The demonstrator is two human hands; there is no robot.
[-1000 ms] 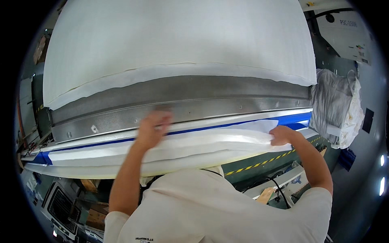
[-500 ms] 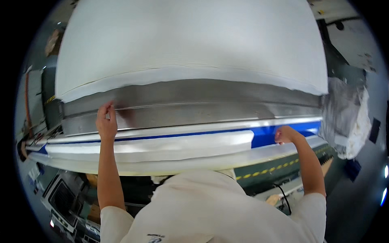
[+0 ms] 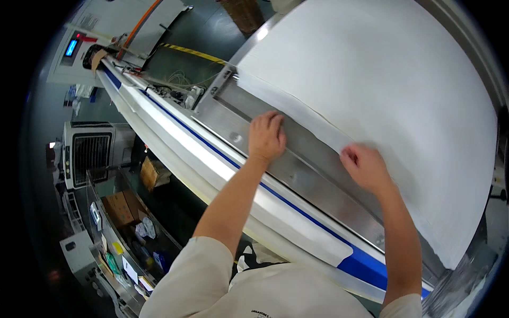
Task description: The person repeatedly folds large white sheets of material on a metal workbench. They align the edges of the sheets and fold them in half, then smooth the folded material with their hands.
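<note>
A broad stack of white sheets point(image 3: 382, 69) covers the upper right, its slightly wavy near edge bordering a bare grey metal bed point(image 3: 307, 185). My left hand point(image 3: 266, 137) is over the metal, a little short of that edge, fingers bent and thumb apart, with nothing visible in it. Farther right, my right hand point(image 3: 367, 167) is at the sheets' near edge. Its fingers are curled in toward the thumb; whether they pinch a sheet is hidden.
Along the bed's near side runs a long rail with a blue strip point(image 3: 366, 267) and white strips point(image 3: 297, 225). Clear plastic wrap point(image 3: 461, 281) hangs at the lower right. At left are a cart with boxes point(image 3: 119, 209), a grey vented unit point(image 3: 93, 153) and a machine with a lit screen point(image 3: 71, 47).
My view has turned toward the left end of the bed. My right hand has moved from the blue strip to the sheets' edge; my left hand remains over the metal.
</note>
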